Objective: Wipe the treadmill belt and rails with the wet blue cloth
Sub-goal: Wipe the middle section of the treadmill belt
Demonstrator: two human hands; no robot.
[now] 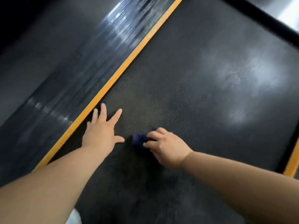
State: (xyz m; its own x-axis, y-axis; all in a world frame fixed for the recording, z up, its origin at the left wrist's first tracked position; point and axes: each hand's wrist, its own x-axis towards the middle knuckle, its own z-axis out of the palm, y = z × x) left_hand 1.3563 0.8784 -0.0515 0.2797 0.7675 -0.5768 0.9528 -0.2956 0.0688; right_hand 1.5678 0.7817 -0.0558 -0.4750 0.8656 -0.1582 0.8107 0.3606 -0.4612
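The black textured treadmill belt (186,81) fills the middle of the head view, running diagonally. My right hand (165,147) grips a bunched dark blue cloth (140,139) and presses it on the belt near the bottom centre. My left hand (102,128) lies flat on the belt with fingers spread, just right of the yellow edge strip (129,56). Beyond that strip lies the ribbed dark left rail (77,68). Most of the cloth is hidden under my right fingers.
A second yellow strip (292,164) marks the belt's right edge at the frame's lower right. A black frame bar (265,21) crosses the top right corner. Pale glare patches (252,75) sit on the belt's right part. Something white (74,217) shows at the bottom edge.
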